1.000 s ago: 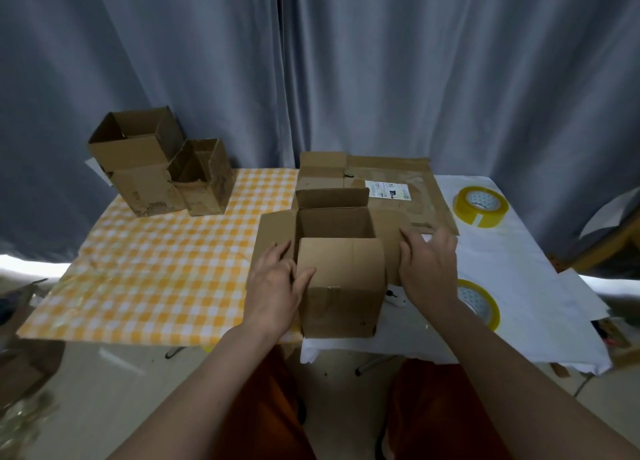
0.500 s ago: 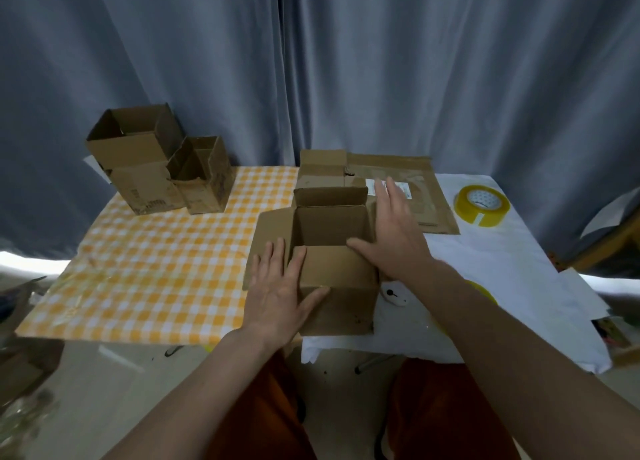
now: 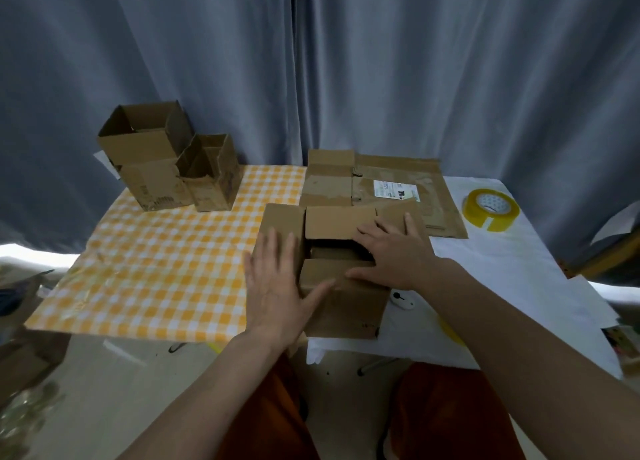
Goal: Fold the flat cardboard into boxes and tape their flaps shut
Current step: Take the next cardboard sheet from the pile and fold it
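Head view: a person sits at a table point(image 3: 519, 272) and works on a cardboard box point(image 3: 343, 296) at the near edge, between the two hands.
Box: it stands upright, half on the yellow checked cloth point(image 3: 166, 251) and half on the white sheet; the middle of the top is not yet closed and looks dark inside.
Left hand point(image 3: 277, 289): flat and open, fingers straight, it lies on the left flap point(image 3: 280, 224), with the thumb against the near flap. It grips nothing.
Right hand point(image 3: 394, 251): also open, fingers spread and nearly straight; it presses on the right side of the box top and holds nothing.
Change: one second ago the right hand lay outside the box on the right flap, and the near flap stood up. Now this hand has come over the opening, the near and far flaps are folded inward, and the left hand has moved up onto the left flap.
Meaning: I judge the short flaps are down and the two side flaps come next; taping is not yet begun.
Tape: one yellow tape roll point(image 3: 491, 210) lies well apart at the far right.
Others: two open boxes point(image 3: 166, 168) stand at the far left; flat cardboard point(image 3: 374, 182) lies behind the box.
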The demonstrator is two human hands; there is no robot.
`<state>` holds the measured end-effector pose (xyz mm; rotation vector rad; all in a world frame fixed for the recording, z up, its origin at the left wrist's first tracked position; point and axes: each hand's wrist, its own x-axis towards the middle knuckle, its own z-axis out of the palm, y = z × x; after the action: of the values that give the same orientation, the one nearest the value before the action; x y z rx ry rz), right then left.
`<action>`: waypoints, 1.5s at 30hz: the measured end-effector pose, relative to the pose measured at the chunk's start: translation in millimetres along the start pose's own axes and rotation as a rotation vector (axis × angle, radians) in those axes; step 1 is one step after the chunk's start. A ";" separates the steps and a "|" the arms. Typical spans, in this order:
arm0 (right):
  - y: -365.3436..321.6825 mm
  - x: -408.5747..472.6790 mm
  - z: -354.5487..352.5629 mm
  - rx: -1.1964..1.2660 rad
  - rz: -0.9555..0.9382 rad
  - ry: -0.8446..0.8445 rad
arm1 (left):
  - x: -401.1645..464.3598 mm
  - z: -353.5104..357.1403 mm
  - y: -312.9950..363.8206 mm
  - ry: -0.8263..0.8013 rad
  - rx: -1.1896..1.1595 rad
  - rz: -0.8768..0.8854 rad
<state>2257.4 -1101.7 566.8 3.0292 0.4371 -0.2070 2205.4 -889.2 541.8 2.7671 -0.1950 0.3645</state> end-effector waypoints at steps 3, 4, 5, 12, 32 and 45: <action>1.6 -0.9 0.5 0.000 0.010 0.009 | 3.3 -10.8 -6.4 0.204 -0.490 -0.330; 1.8 -1.2 1.0 -0.003 0.015 0.011 | 6.1 -13.5 -6.9 0.206 -0.736 -0.424; 1.5 -1.5 1.5 -0.001 0.019 0.012 | 8.4 -15.5 -6.5 0.208 -0.918 -0.440; -3.9 -11.3 -2.3 0.040 0.052 0.092 | 7.5 9.2 16.0 -0.292 -0.199 0.243; -27.1 -16.8 19.9 1.544 0.464 0.098 | 8.2 13.4 11.9 -0.318 -0.478 -0.001; -28.2 -24.8 9.5 1.451 0.588 0.122 | 67.8 9.1 76.2 -0.546 0.055 -0.246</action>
<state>2224.6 -1082.4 559.5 4.2808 -1.1369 -0.4294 2258.8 -969.5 576.1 2.8360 0.0284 -0.4594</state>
